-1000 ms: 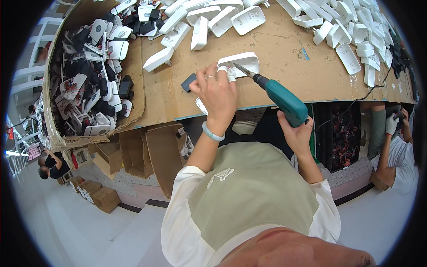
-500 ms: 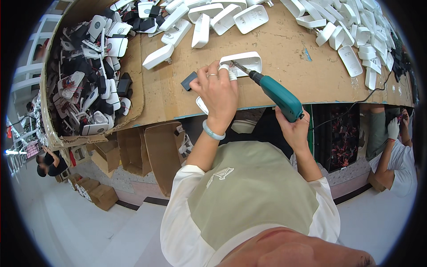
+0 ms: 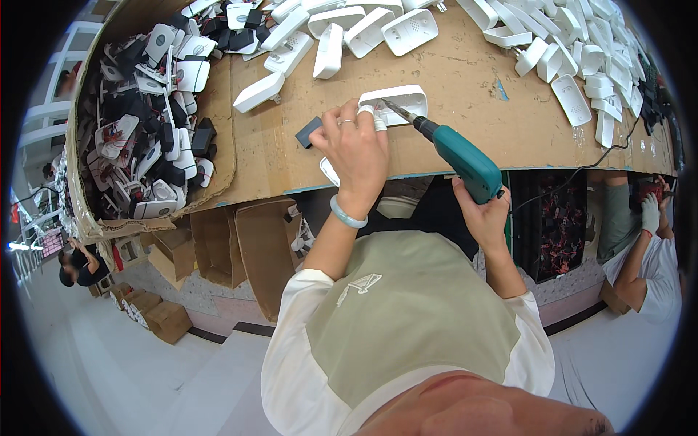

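Note:
My left hand (image 3: 356, 149), its fingers bent and partly wrapped in white tape, grips the left end of a white plastic casing (image 3: 407, 102) lying open side up. A few thin reddish wires show at its fingertips; the rest there is hidden. My right hand (image 3: 483, 211) is closed around the rear of a teal electric screwdriver (image 3: 465, 156). Its pointed metal tip reaches into the casing, close to my left fingers; contact cannot be made out. Beside my left hand lie a dark grey block (image 3: 308, 133) and, below its wrist side, a white rounded piece (image 3: 329, 172).
A carton (image 3: 80, 174) of white and black parts with wires stands at left. Loose white casings (image 3: 411, 33) lie at the back, with a larger heap (image 3: 582, 43) at far right. A black cord (image 3: 582, 171) crosses the right table edge. A co-worker's gloved hand (image 3: 649, 214) is at far right.
My right hand and the screwdriver have shifted slightly right and toward me, the tip drawing back a little. My left hand and the casing have stayed almost still. The co-worker's hands moved.

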A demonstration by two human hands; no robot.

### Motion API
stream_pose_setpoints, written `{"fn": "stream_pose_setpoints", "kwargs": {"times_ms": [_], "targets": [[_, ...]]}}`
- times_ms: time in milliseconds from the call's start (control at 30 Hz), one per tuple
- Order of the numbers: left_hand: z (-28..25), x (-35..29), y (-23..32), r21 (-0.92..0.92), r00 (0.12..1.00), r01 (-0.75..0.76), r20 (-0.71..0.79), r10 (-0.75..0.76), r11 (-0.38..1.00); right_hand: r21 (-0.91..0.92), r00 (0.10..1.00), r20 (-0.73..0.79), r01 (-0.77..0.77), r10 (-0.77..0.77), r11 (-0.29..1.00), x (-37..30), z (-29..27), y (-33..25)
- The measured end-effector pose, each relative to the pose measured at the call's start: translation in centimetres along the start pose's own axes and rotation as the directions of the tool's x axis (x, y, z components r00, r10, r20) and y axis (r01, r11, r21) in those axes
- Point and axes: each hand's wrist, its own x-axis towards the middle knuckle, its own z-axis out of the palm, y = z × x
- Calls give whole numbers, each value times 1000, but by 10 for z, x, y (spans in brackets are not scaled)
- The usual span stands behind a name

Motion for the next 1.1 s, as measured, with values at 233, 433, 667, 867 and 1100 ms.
{"fn": "stream_pose_setpoints", "kwargs": {"times_ms": [233, 433, 667, 867, 1100], "targets": [[0, 0, 1, 4, 1000, 2, 18, -2, 1000, 39, 997, -70, -31, 34, 999, -14, -9, -1], [2, 2, 1, 1, 1000, 9, 21, -9, 1000, 125, 979, -139, -133, 150, 983, -31, -23, 6], [-13, 0, -4, -191, 983, 131, 149, -103, 973, 207, 945, -281, -111, 168, 972, -22, -24, -15], [-90, -31, -58, -495, 913, 360, 361, -190, 791, 227, 942, -319, -36, 109, 973, -10, -34, -10], [-159, -163, -219, -475, 561, 821, 775, -292, 315, 245, 954, -284, -27, 99, 969, 2, -22, -24]]}}
